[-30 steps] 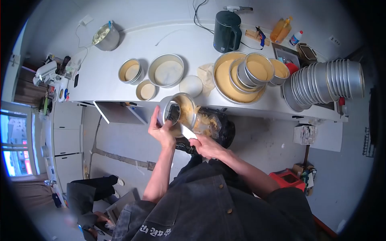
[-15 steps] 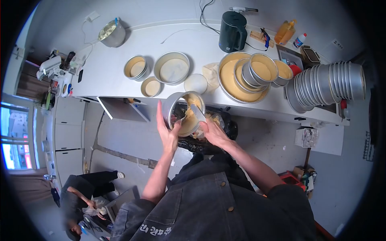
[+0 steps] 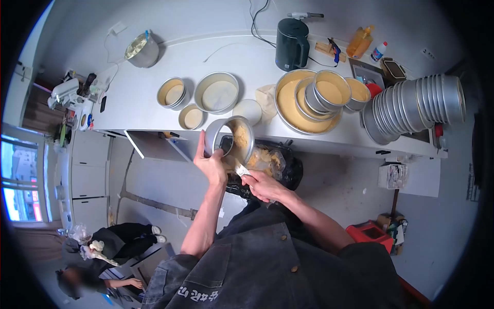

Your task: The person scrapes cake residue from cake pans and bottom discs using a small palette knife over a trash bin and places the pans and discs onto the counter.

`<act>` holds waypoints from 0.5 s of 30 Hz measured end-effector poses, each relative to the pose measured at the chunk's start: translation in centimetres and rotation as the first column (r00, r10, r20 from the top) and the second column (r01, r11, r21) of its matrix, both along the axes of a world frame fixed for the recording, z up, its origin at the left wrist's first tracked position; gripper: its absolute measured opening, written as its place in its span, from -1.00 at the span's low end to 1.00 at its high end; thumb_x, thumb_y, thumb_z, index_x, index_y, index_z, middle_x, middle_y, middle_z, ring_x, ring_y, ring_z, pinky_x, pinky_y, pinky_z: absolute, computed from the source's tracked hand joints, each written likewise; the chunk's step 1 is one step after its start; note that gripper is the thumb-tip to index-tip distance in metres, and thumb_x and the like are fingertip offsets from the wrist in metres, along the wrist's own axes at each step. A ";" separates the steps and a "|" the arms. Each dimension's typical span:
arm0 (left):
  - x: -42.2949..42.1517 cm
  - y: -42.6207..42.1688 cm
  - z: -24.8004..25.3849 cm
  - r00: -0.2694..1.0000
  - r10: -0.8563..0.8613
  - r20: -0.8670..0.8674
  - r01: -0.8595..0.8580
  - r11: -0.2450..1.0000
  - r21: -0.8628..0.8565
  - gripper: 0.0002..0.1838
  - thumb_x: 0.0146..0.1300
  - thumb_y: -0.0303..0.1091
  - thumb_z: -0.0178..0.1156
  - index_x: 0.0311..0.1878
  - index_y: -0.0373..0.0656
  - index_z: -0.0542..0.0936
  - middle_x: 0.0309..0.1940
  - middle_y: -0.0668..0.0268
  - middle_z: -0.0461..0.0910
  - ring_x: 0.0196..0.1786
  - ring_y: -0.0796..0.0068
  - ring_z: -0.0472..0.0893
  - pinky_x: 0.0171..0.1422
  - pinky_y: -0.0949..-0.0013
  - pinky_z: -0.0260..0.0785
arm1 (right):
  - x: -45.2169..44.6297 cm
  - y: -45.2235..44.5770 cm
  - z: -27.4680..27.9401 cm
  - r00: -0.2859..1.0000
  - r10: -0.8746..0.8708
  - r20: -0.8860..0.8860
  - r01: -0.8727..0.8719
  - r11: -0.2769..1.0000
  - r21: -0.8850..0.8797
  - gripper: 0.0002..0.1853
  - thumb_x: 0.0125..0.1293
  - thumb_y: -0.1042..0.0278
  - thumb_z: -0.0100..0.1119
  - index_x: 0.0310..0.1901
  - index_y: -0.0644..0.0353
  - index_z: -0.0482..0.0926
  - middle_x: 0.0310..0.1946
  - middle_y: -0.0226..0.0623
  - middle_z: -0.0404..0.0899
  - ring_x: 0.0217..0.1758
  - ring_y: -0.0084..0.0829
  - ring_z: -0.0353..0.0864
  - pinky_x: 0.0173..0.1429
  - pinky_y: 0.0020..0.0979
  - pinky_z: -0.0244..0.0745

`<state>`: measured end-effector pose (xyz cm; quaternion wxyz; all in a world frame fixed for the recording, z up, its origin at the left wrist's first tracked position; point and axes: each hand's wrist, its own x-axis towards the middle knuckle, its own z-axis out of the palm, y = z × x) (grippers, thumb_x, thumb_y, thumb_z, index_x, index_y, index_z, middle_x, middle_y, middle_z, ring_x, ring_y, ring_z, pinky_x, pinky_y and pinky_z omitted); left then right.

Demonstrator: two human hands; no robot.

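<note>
On the near side of the long white counter (image 3: 144,116), the left hand (image 3: 212,167), fingers spread, holds a round silver metal pan (image 3: 239,143) tilted over a black plastic bag (image 3: 293,172), the right hand (image 3: 261,185) curled round a flat pale scraper (image 3: 242,170) that should lie flush inside.

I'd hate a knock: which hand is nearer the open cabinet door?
Left: the left hand is right of the door; the right hand is farther right.

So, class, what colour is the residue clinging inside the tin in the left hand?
The residue is pale yellow; it shows best in the head view.
</note>
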<state>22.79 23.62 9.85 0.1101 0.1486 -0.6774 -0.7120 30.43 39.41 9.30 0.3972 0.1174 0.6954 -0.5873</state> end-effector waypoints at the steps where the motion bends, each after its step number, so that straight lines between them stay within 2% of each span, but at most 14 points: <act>1: 0.3 0.5 0.8 1.000 0.005 0.004 -0.005 1.000 0.020 -0.15 -0.11 -0.68 0.16 0.45 -0.42 0.46 0.20 0.01 0.63 0.13 0.30 0.62 0.35 0.33 0.38 | -0.1 0.0 -0.2 1.000 0.011 0.023 -0.010 0.998 -0.066 -0.69 0.43 0.27 0.10 0.10 0.24 0.54 -0.32 0.16 0.67 -0.11 0.18 0.72 -0.06 0.00 0.54; 2: 0.3 0.6 0.7 1.000 -0.004 0.003 0.004 1.000 0.021 -0.15 -0.11 -0.68 0.16 0.45 -0.42 0.46 0.20 0.01 0.63 0.13 0.30 0.62 0.35 0.33 0.38 | -0.3 0.4 -1.2 1.000 0.002 0.022 -0.001 0.998 -0.065 -0.69 0.43 0.27 0.10 0.10 0.24 0.54 -0.32 0.16 0.67 -0.11 0.18 0.72 -0.06 0.00 0.54; 3: 0.4 0.7 0.4 0.999 -0.007 -0.033 0.006 1.000 -0.012 -0.15 -0.11 -0.68 0.15 0.44 -0.42 0.46 0.20 0.02 0.62 0.13 0.30 0.62 0.37 0.32 0.38 | -0.4 1.0 -2.8 0.977 -0.067 -0.200 0.086 0.992 0.087 -0.67 0.43 0.28 0.10 0.12 0.27 0.52 -0.28 0.15 0.68 -0.12 0.14 0.73 -0.08 -0.02 0.55; 4: 0.4 0.8 0.3 0.998 -0.006 -0.068 0.003 0.999 -0.045 -0.15 -0.12 -0.68 0.14 0.44 -0.42 0.46 0.21 0.02 0.62 0.14 0.29 0.62 0.38 0.31 0.37 | -0.7 1.4 -3.2 0.903 -0.093 -0.419 0.198 0.957 0.214 -0.65 0.42 0.30 0.10 0.14 0.30 0.51 -0.24 0.14 0.70 -0.13 0.11 0.73 -0.10 -0.04 0.55; 5: 0.4 0.9 0.2 0.998 -0.006 -0.069 0.003 0.999 -0.045 -0.15 -0.12 -0.68 0.14 0.44 -0.42 0.46 0.21 0.02 0.62 0.14 0.29 0.62 0.38 0.31 0.37 | -0.9 1.7 -3.5 0.846 -0.006 -0.534 0.204 0.927 0.314 -0.64 0.41 0.34 0.08 0.14 0.38 0.50 -0.19 0.14 0.70 -0.11 0.06 0.73 -0.07 -0.07 0.56; 6: 0.4 1.0 0.0 0.997 0.013 -0.082 -0.015 1.000 -0.022 -0.15 -0.13 -0.68 0.14 0.42 -0.42 0.48 0.18 0.03 0.62 0.14 0.28 0.62 0.39 0.31 0.36 | -0.5 1.7 -3.8 0.844 -0.004 -0.536 0.203 0.928 0.312 -0.64 0.41 0.34 0.08 0.14 0.38 0.50 -0.19 0.14 0.70 -0.11 0.06 0.73 -0.07 -0.07 0.56; 8: 0.6 0.8 -0.4 0.995 0.031 -0.093 -0.031 1.000 0.000 -0.16 -0.14 -0.68 0.14 0.41 -0.42 0.50 0.16 0.04 0.63 0.14 0.26 0.62 0.40 0.30 0.36 | 0.1 0.7 1.1 0.967 0.002 -0.256 0.026 0.994 0.103 -0.65 0.42 0.34 0.09 0.11 0.42 0.50 -0.21 0.10 0.71 -0.29 -0.01 0.73 -0.24 -0.13 0.56; 9: 0.5 0.8 -0.8 0.994 0.043 -0.105 -0.042 0.999 0.013 -0.16 -0.14 -0.69 0.13 0.41 -0.42 0.49 0.18 0.05 0.61 0.17 0.25 0.61 0.42 0.29 0.34 | 0.6 0.0 1.3 0.996 -0.012 -0.093 0.010 1.000 -0.026 -0.67 0.49 0.26 0.05 0.09 0.36 0.53 -0.35 -0.05 0.67 -0.54 -0.27 0.61 -0.50 -0.22 0.45; 10: 0.6 0.8 -1.0 0.992 0.055 -0.113 -0.053 0.998 0.024 -0.16 -0.13 -0.69 0.12 0.41 -0.41 0.49 0.21 0.05 0.59 0.21 0.24 0.60 0.44 0.28 0.32 | 0.8 -0.6 0.6 0.999 -0.037 -0.040 0.028 0.979 -0.203 -0.68 0.66 0.12 -0.08 0.09 0.23 0.50 -0.64 -0.48 0.30 -0.73 -0.60 0.20 -0.69 -0.42 0.16; 12: 1.1 0.6 -1.5 0.987 0.071 -0.144 -0.068 0.997 0.023 -0.17 -0.09 -0.69 0.14 0.43 -0.39 0.46 0.22 0.07 0.57 0.21 0.26 0.58 0.44 0.27 0.32 | 0.1 0.4 -0.7 0.994 -0.057 0.092 0.087 0.927 -0.365 -0.69 0.68 0.14 -0.11 0.07 0.22 0.50 -0.61 -0.50 0.31 -0.72 -0.63 0.21 -0.70 -0.46 0.16; 14: 1.4 1.0 -1.7 0.978 0.085 -0.188 -0.081 0.996 0.029 -0.18 -0.04 -0.68 0.16 0.45 -0.37 0.42 0.23 0.10 0.54 0.22 0.28 0.56 0.43 0.26 0.32 | -0.7 0.4 -2.9 0.967 -0.248 0.055 0.254 0.958 -0.136 -0.67 0.67 0.16 -0.12 0.16 0.19 0.52 -0.54 -0.49 0.35 -0.69 -0.70 0.23 -0.70 -0.52 0.13; 15: 1.9 1.4 -1.9 0.988 0.064 -0.139 -0.058 0.997 0.046 -0.20 0.04 -0.63 0.16 0.48 -0.32 0.39 0.14 0.14 0.54 0.11 0.35 0.55 0.27 0.32 0.38 | -0.8 0.8 -4.0 0.956 -0.292 -0.003 0.289 0.948 -0.134 -0.71 0.62 0.20 -0.08 0.10 0.25 0.49 -0.47 -0.32 0.46 -0.66 -0.55 0.35 -0.65 -0.40 0.24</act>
